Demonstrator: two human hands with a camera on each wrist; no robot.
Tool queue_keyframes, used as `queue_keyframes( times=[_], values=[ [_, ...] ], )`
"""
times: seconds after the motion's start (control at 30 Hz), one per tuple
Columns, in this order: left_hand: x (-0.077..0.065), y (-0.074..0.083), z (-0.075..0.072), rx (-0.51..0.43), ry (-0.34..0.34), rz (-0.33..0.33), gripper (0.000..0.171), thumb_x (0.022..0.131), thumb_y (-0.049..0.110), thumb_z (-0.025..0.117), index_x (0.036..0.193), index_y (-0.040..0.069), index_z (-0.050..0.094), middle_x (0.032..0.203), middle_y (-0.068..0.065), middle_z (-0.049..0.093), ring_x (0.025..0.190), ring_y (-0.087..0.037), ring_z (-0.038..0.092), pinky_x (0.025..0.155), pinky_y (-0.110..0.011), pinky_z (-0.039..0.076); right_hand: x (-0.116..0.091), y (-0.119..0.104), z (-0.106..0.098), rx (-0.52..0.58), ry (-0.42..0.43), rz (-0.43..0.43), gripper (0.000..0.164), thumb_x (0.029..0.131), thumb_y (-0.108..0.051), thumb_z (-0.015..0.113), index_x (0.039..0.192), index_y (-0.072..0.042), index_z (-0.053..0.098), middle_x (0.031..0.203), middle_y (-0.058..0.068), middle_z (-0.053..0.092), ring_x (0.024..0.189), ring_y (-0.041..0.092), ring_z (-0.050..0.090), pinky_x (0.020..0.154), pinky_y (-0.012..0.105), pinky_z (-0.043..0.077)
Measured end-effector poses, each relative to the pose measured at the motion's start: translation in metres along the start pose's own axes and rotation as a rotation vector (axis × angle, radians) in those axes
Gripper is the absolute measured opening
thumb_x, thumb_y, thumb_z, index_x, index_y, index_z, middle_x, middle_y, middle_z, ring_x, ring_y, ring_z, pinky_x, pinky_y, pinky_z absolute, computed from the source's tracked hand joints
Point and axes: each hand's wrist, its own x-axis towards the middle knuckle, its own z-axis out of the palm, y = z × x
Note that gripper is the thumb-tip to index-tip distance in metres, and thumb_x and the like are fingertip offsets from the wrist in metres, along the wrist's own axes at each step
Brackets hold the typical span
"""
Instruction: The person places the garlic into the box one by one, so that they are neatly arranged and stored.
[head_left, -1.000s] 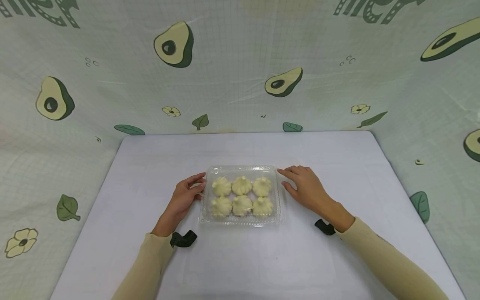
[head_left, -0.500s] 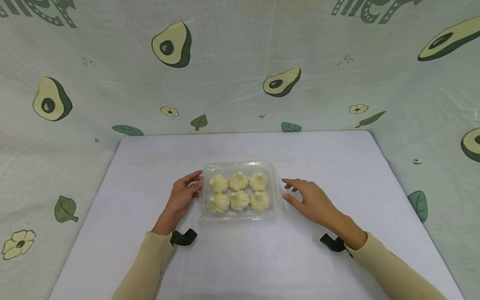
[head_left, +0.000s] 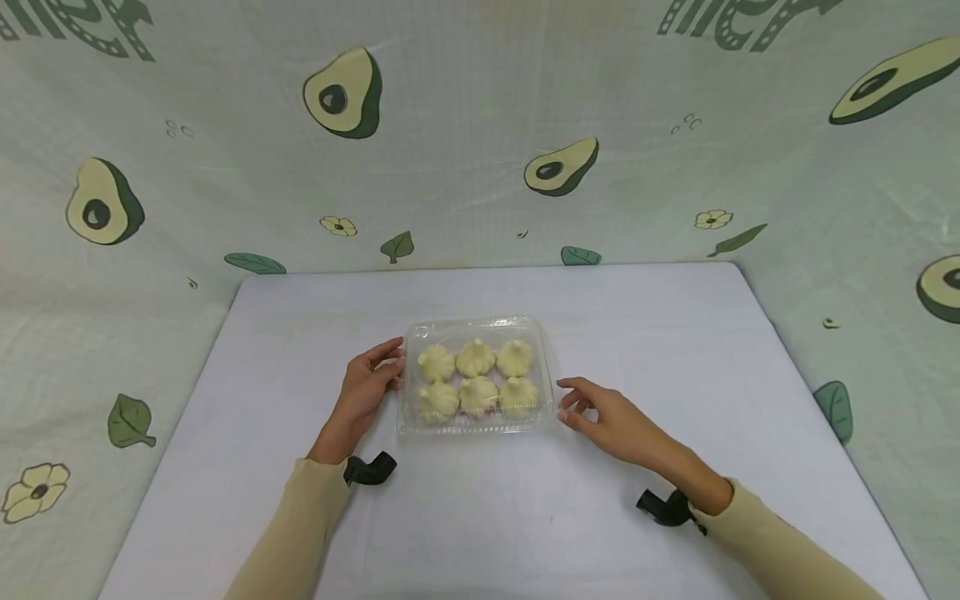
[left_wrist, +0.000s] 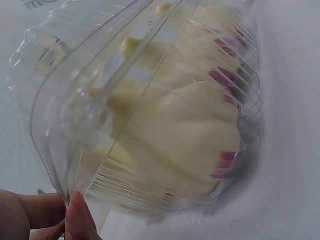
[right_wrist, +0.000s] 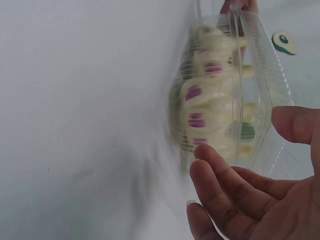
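Note:
A clear plastic clamshell box (head_left: 474, 425) sits mid-table, its lid down over several pale garlic bulbs (head_left: 477, 358) in two rows. Purple patches show low on the bulbs in both wrist views. My left hand (head_left: 367, 386) is at the box's left side; in the left wrist view its thumb and finger (left_wrist: 77, 215) pinch the rim. Off the near right corner is my right hand (head_left: 611, 421), its fingers loosely bent and holding nothing. In the right wrist view the thumb (right_wrist: 295, 124) and fingertips overlap the box's side.
White cloth covers the table (head_left: 480, 517). An avocado-print curtain (head_left: 465, 125) hangs behind it and along both sides. A black wrist camera (head_left: 371, 468) sits on the left wrist, and another black camera (head_left: 663, 507) on the right.
The box has shifted slightly away from me, with my left hand staying at its left edge. My right hand has drawn back from the far right corner toward the near right one.

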Motion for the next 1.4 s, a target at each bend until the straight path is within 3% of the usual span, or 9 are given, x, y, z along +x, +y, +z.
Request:
queue_keyframes(
  times=[0.23, 0.4, 0.53, 0.67, 1.13, 1.4],
  values=[
    [0.003, 0.001, 0.000, 0.007, 0.001, 0.005, 0.047, 0.109, 0.002, 0.057, 0.155, -0.002, 0.050, 0.129, -0.010, 0.056, 0.086, -0.004, 0.060, 0.067, -0.018, 0.053, 0.003, 0.004, 0.005, 0.202, -0.109, 0.016, 0.034, 0.109, -0.020, 0.061, 0.129, 0.007, 0.060, 0.109, 0.008, 0.074, 0.103, 0.025, 0.069, 0.091, 0.037, 0.057],
    [0.006, 0.001, 0.001, -0.003, 0.002, 0.003, 0.046, 0.109, 0.001, 0.056, 0.155, -0.002, 0.050, 0.129, -0.010, 0.055, 0.085, -0.004, 0.059, 0.066, -0.017, 0.052, 0.009, 0.010, 0.009, 0.409, -0.232, 0.037, 0.028, 0.111, -0.017, 0.054, 0.119, 0.009, 0.061, 0.112, 0.019, 0.075, 0.103, 0.031, 0.070, 0.091, 0.036, 0.058],
    [0.007, 0.001, 0.002, -0.011, 0.004, -0.007, 0.046, 0.109, 0.001, 0.056, 0.155, -0.001, 0.051, 0.129, -0.008, 0.055, 0.085, -0.005, 0.060, 0.066, -0.017, 0.052, 0.012, 0.015, 0.012, 0.548, -0.309, 0.110, 0.033, 0.111, -0.021, 0.055, 0.116, 0.010, 0.066, 0.111, 0.013, 0.075, 0.104, 0.026, 0.070, 0.094, 0.031, 0.057],
    [0.007, 0.001, 0.002, -0.015, -0.002, -0.013, 0.047, 0.109, 0.001, 0.056, 0.155, -0.001, 0.050, 0.130, -0.009, 0.055, 0.085, -0.005, 0.060, 0.067, -0.018, 0.053, 0.014, 0.020, 0.016, 0.645, -0.333, 0.162, 0.036, 0.111, -0.021, 0.056, 0.117, 0.012, 0.069, 0.106, 0.006, 0.076, 0.097, 0.020, 0.069, 0.093, 0.030, 0.058],
    [0.012, -0.002, 0.000, 0.011, -0.022, -0.044, 0.048, 0.111, 0.012, 0.057, 0.158, 0.004, 0.049, 0.134, -0.008, 0.054, 0.093, -0.005, 0.059, 0.073, -0.019, 0.053, 0.017, 0.019, 0.019, 0.685, -0.341, 0.212, 0.035, 0.110, -0.019, 0.058, 0.114, 0.014, 0.071, 0.101, 0.001, 0.076, 0.092, 0.015, 0.069, 0.090, 0.029, 0.058],
    [-0.006, -0.003, -0.006, 0.073, -0.074, -0.079, 0.049, 0.113, 0.022, 0.053, 0.159, 0.006, 0.046, 0.121, 0.000, 0.059, 0.096, -0.008, 0.057, 0.076, -0.024, 0.051, 0.015, 0.018, 0.020, 0.695, -0.321, 0.224, 0.035, 0.110, -0.017, 0.057, 0.117, 0.015, 0.069, 0.103, 0.002, 0.078, 0.092, 0.015, 0.070, 0.090, 0.029, 0.058]
  ],
)
